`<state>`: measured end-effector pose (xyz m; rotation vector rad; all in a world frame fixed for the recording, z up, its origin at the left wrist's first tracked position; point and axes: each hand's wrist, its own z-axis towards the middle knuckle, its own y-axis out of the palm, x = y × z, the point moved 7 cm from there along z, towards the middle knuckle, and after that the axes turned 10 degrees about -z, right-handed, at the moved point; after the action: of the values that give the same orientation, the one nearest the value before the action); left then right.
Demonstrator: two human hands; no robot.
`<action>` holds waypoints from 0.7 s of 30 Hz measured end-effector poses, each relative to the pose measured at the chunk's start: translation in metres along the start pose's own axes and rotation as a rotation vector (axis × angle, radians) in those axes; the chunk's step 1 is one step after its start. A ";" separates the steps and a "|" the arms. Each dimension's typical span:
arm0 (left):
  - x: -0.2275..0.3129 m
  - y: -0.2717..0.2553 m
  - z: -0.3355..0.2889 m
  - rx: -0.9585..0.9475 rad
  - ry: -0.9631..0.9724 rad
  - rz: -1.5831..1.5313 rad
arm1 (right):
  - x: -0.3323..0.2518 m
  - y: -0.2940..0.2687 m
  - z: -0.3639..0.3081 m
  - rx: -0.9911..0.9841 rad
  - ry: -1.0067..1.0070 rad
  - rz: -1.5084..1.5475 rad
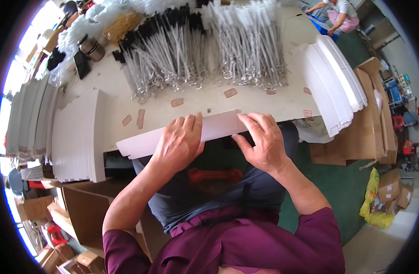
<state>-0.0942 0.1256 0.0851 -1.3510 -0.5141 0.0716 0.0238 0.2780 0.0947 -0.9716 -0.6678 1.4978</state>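
A long, narrow white carton [221, 126] lies across the near edge of the table, tilted up toward the right. My left hand [179, 139] grips it near the middle, fingers over the top and thumb below. At its right end is my right hand [263, 142], fingertips on the end and thumb at the lower edge. Beyond the carton lie two piles of wire-handled brushes with ring ends: one pile with black heads [166, 52], the other with whitish heads [249, 45]. My palms hide part of the carton's surface.
Stacked white cartons stand at the table's left [77, 137] and right [330, 86]. Small reddish slips [177, 102] dot the tabletop. A flask [90, 48] and a dark phone [82, 65] sit far left. Brown cardboard [351, 132] stands to the right; another person [339, 18] works at far right.
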 end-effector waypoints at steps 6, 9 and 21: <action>-0.006 0.004 -0.004 0.037 0.058 0.109 | -0.003 0.038 -0.008 -0.114 0.256 0.240; -0.010 0.011 -0.005 0.052 0.069 0.118 | 0.003 0.051 -0.012 -0.146 0.432 0.439; -0.014 0.026 -0.008 0.114 0.119 0.151 | 0.016 0.069 -0.011 -0.304 0.681 0.935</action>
<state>-0.0971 0.1195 0.0553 -1.2722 -0.3024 0.1416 -0.0012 0.2814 0.0273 -2.0852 0.1127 1.6801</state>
